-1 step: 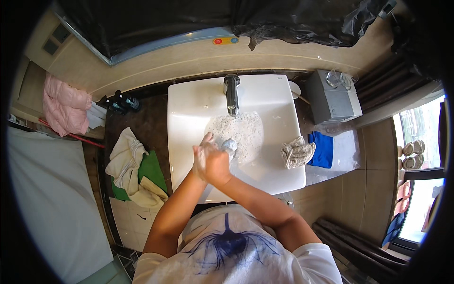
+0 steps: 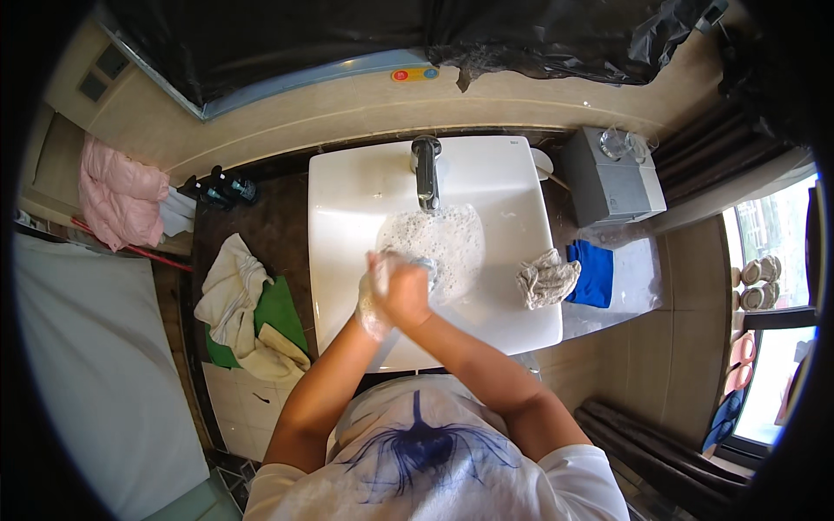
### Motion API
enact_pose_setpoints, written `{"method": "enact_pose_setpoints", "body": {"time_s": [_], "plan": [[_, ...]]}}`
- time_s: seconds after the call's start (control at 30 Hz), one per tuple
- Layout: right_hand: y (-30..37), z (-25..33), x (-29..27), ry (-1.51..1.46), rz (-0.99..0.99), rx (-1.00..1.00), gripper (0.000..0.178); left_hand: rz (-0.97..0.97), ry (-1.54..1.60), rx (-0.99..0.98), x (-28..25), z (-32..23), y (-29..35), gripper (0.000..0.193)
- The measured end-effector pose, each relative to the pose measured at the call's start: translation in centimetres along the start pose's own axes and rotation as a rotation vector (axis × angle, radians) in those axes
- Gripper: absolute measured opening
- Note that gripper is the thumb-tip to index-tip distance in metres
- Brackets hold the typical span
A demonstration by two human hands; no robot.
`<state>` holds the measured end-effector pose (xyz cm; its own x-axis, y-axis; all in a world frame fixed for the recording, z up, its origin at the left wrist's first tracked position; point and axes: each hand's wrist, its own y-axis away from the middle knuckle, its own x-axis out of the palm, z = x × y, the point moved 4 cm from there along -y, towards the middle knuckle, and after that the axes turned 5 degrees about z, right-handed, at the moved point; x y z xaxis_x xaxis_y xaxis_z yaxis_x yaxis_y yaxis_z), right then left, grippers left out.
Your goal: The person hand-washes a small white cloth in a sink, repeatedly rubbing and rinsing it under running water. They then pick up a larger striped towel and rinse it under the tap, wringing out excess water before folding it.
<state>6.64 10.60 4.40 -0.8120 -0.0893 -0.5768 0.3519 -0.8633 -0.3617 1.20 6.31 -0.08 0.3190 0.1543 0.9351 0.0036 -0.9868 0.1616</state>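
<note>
Over the near-left part of a white washbasin [image 2: 512,208], my two hands are pressed together, closed and blurred. My right hand [image 2: 407,291] lies over my left hand [image 2: 372,300] and hides most of it. White foam coats my left hand and wrist. A small blue-grey soapy bundle [image 2: 426,264], perhaps wet cloth, pokes out past my right hand; both hands seem closed on it. Beyond them, foamy water [image 2: 434,230] fills the bowl beneath a chrome tap [image 2: 426,174].
A crumpled beige cloth [image 2: 549,280] lies on the basin's right rim, beside a folded blue cloth [image 2: 591,273]. Farther back is a grey box [image 2: 612,178]. On the left counter lie a white towel [image 2: 230,282] and a green cloth [image 2: 280,314]; dark pump bottles [image 2: 221,188] stand behind.
My right hand has shifted slightly up and left over my left hand. More foam shows on my left wrist, and less of the blue-grey bundle is visible.
</note>
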Motion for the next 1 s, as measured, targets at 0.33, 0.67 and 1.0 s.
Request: {"method": "enact_pose_setpoints", "body": {"time_s": [0.33, 0.67, 1.0], "plan": [[1.1, 2.7, -0.8, 0.007, 0.016, -0.145, 0.03, -0.037, -0.096, 0.095, -0.1, -0.2, -0.2, 0.039], [0.4, -0.7, -0.5, 0.028, 0.004, -0.053, 0.021, -0.17, -0.145, -0.011, -1.6, 0.8, -1.2, 0.036], [-2.3, -4.6, -1.6, 0.125, 0.005, 0.118, 0.031, -0.346, -0.385, -0.229, 6.8, -0.8, 1.1, 0.022]]}}
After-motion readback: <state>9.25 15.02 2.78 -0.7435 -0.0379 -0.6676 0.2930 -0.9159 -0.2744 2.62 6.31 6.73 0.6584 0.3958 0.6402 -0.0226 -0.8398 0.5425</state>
